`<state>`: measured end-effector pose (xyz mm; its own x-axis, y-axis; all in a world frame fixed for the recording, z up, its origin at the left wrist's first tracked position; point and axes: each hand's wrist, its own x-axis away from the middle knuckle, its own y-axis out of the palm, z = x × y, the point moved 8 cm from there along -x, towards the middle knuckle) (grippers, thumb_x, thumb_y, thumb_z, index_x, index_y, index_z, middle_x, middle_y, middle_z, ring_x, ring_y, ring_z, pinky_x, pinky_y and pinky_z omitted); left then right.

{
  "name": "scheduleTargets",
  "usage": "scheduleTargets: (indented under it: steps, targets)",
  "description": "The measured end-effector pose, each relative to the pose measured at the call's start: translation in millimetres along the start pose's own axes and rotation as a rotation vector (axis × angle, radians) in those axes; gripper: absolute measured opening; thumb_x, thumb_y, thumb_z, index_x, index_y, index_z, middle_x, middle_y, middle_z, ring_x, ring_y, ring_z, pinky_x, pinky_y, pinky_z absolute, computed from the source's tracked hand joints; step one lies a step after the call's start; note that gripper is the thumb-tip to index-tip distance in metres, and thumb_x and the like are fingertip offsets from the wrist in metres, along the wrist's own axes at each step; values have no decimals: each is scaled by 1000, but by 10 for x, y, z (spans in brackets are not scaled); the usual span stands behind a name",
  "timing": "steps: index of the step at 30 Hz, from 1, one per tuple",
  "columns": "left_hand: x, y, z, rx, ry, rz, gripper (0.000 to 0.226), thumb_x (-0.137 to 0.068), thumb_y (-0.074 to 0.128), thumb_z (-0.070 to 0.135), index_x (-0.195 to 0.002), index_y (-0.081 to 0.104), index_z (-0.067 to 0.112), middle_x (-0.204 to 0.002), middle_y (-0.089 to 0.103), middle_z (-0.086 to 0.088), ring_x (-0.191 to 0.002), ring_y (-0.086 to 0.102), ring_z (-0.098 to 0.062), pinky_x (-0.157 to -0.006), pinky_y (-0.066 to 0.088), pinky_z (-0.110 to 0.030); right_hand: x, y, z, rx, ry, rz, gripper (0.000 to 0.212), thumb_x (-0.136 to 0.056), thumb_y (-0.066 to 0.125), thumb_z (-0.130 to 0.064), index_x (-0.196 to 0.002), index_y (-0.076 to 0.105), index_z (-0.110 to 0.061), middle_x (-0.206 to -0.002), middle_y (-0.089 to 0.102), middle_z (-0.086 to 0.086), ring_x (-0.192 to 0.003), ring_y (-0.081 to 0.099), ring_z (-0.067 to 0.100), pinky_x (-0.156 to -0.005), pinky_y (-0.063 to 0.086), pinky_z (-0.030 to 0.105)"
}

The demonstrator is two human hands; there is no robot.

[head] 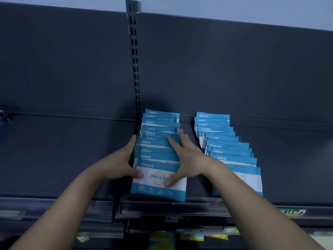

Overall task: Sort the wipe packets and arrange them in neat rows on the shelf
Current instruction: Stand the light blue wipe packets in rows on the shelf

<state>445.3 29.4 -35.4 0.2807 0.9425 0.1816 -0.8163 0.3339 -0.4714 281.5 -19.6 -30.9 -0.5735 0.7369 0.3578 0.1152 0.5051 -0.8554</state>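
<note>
Shelf (72, 159): left hand (119, 163), right hand (189, 157), flat

Blue-and-white packets on a dark slate shelf.
The row of wipe packets (156, 191) between the left hand (124, 160) and the right hand (188, 157) is sky blue along each top edge, with small white lettering. Its front packet has a white middle band with blue characters and a yellow shield outline, and a blue bottom band with 4 pale icons. The second row (233, 156), just past the right hand, shows the same colours. The shelf (72, 159), back panel (234, 69) and slotted upright (135, 60) are dark blue-grey. The labels (191, 236) below the hands show yellow, green and blue.
</note>
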Motion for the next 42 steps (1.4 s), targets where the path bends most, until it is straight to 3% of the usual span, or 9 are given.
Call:
scheduleTargets:
  steps: [3,7,12,15,20,25,30,34,42]
  targets:
    - [17,130,-39,-10,-28,-69,117,-72,82,7,-136,-4,52,-130,41,33,-113,46,18,-89,41,-4,0,-9,-36,-89,-40,46,141,-53,87,-55,-153,-8,-30,-157,-26,-12,-148,5,16,-118,18,30]
    - [14,59,-24,112,-75,-33,110,-63,89,26,-136,11,53,-124,51,31,-111,53,12,-89,45,-10,19,14,-24,-183,-85,117,131,-56,85,-58,-154,2,-33,-158,-19,-17,-147,8,11,-117,19,28]
    - [-201,-166,8,286,-162,276,108,-75,63,57,-154,-2,23,-149,22,21,-121,32,4,-99,32,-20,-36,-44,140,-673,20,274,99,-75,66,-64,-152,12,-31,-159,9,-14,-145,14,3,-111,17,18]
    - [-386,-200,4,347,-195,363,92,-88,50,56,-154,-1,19,-157,21,6,-120,34,-1,-99,33,-22,-99,-72,124,-899,47,282,57,-88,64,-45,-127,23,-39,-109,49,-28,-95,52,-13,-77,42,0]
    - [-571,-239,-40,407,-183,368,47,-98,41,51,-138,36,27,-131,52,12,-103,54,2,-85,45,-19,-310,-101,161,-1087,79,293,80,-83,69,-48,-145,21,-32,-122,48,-17,-113,50,7,-98,41,25]
    - [-595,-295,-133,235,-222,367,79,-87,36,72,-151,25,27,-142,43,14,-120,51,-9,-98,41,-27,-474,-67,119,-1030,130,329,65,-75,76,-50,-129,44,-31,-128,60,-7,-111,61,11,-99,50,35]
    - [-636,-381,-82,295,-192,410,69,-98,39,51,-154,12,21,-144,38,12,-120,44,-5,-92,33,-20,-508,-182,170,-808,191,510,70,-76,70,-58,-133,44,-26,-135,41,-9,-123,46,11,-106,42,37]
    - [-778,-411,-62,373,-156,360,40,-103,38,34,-142,32,28,-105,50,27,-89,52,8,-73,40,-14,-591,-173,187,-880,201,432,49,-73,72,-57,-112,47,-39,-122,59,-11,-111,59,12,-99,49,38]
    - [-845,-493,8,275,-95,378,27,-99,40,34,-122,53,29,-116,63,7,-101,61,-7,-84,48,-26,-665,-279,241,-675,220,515,80,-61,58,-77,-125,50,-30,-124,60,-5,-114,58,16,-99,48,41]
